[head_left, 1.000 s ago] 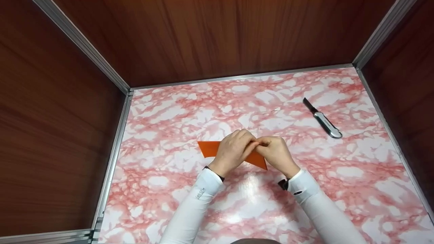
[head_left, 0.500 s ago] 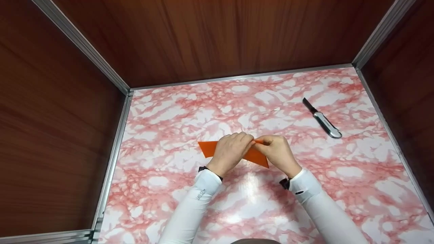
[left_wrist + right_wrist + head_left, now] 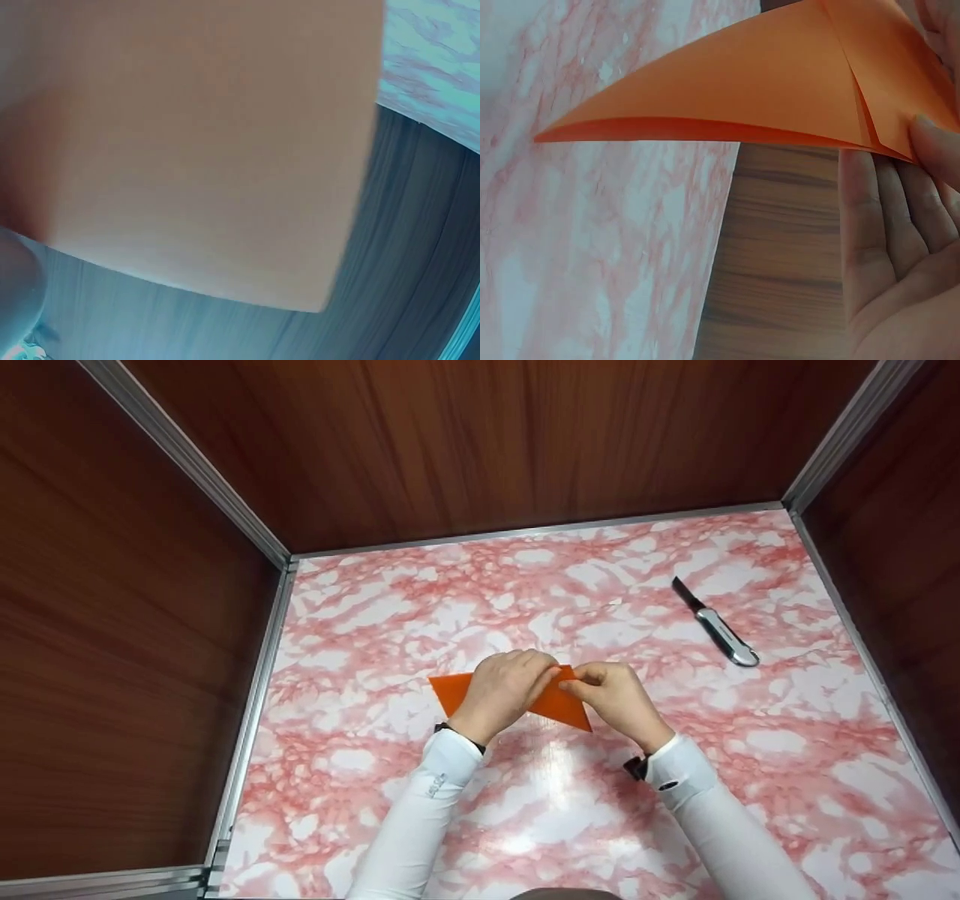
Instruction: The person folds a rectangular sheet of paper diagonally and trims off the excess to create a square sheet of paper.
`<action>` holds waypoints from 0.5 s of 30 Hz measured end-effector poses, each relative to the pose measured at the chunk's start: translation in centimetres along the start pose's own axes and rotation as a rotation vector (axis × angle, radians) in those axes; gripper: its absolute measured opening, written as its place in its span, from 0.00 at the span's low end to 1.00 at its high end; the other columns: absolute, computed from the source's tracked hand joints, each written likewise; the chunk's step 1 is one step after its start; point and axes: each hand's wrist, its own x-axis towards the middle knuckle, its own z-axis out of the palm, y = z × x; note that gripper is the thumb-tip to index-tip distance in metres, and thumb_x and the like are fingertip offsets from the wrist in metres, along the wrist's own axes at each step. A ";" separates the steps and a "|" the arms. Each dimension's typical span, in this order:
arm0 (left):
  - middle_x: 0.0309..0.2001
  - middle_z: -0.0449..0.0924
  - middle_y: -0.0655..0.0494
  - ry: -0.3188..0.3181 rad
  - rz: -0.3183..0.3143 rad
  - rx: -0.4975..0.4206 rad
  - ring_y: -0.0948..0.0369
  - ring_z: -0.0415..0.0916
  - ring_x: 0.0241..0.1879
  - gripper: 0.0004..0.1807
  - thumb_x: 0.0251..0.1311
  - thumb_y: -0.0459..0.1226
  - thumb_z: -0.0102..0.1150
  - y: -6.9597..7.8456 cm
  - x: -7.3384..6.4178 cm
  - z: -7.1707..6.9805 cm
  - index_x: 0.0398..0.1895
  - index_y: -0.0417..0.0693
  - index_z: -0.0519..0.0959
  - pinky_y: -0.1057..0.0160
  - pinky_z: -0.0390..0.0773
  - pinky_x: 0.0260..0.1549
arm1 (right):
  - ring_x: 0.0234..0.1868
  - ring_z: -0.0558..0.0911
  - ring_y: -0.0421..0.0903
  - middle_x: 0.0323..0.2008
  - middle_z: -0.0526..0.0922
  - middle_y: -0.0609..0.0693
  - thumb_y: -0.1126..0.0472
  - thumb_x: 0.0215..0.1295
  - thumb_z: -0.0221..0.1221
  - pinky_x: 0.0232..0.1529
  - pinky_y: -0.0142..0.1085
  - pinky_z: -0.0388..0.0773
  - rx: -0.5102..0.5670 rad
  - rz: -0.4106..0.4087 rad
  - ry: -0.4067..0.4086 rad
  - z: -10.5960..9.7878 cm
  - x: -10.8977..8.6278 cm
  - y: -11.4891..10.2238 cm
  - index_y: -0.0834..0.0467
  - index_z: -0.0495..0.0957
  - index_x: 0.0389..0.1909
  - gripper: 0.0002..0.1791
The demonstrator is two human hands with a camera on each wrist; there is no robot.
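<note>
A folded sheet of orange paper (image 3: 562,706) is held above the table in the head view, its pointed corners spreading left and lower right. My left hand (image 3: 504,690) grips its upper middle, covering much of it. Just to the right, my right hand (image 3: 616,696) pinches the upper right edge between thumb and fingers. From the right wrist, the orange paper (image 3: 735,82) shows a long point, a slightly gaping lower edge and a folded flap, with a thumb (image 3: 936,150) pressed on it. A large blurred tan surface fills most of the left wrist view.
A utility knife (image 3: 724,634) with a dark blade lies on the right of the pink-and-white marbled table (image 3: 390,780). Dark wood-grain panels (image 3: 465,450) with metal edging rise at the back and both sides.
My left hand has shifted slightly left along the paper, and more of the paper shows between the hands. The right hand stays near the upper right edge. The knife has not moved.
</note>
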 end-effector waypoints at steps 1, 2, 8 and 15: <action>0.34 0.80 0.67 -0.006 0.005 0.004 0.66 0.77 0.30 0.10 0.72 0.48 0.49 0.1 0.1 0.1 0.41 0.56 0.79 0.69 0.73 0.26 | 0.27 0.79 0.41 0.27 0.85 0.40 0.53 0.60 0.68 0.32 0.33 0.74 -0.006 -0.011 0.003 0.1 0.0 0.0 0.50 0.87 0.29 0.05; 0.33 0.79 0.67 -0.013 0.009 0.018 0.66 0.76 0.29 0.10 0.72 0.48 0.49 0.3 0.2 0.3 0.41 0.57 0.78 0.69 0.72 0.25 | 0.28 0.79 0.40 0.28 0.85 0.39 0.54 0.60 0.68 0.33 0.33 0.74 -0.008 -0.023 0.006 0.2 0.0 0.0 0.50 0.88 0.29 0.05; 0.25 0.73 0.65 -0.013 0.047 0.085 0.65 0.71 0.23 0.10 0.72 0.48 0.49 0.6 0.3 0.8 0.37 0.56 0.77 0.69 0.66 0.20 | 0.30 0.82 0.39 0.29 0.86 0.37 0.56 0.59 0.68 0.35 0.32 0.76 -0.008 -0.055 0.040 0.6 -0.1 0.1 0.49 0.89 0.29 0.03; 0.32 0.80 0.69 -0.065 -0.024 -0.002 0.68 0.76 0.29 0.16 0.75 0.49 0.41 0.3 0.0 0.5 0.37 0.57 0.79 0.69 0.72 0.25 | 0.31 0.82 0.39 0.28 0.85 0.37 0.52 0.56 0.70 0.35 0.32 0.77 0.008 -0.078 0.067 0.5 -0.3 0.2 0.48 0.88 0.28 0.05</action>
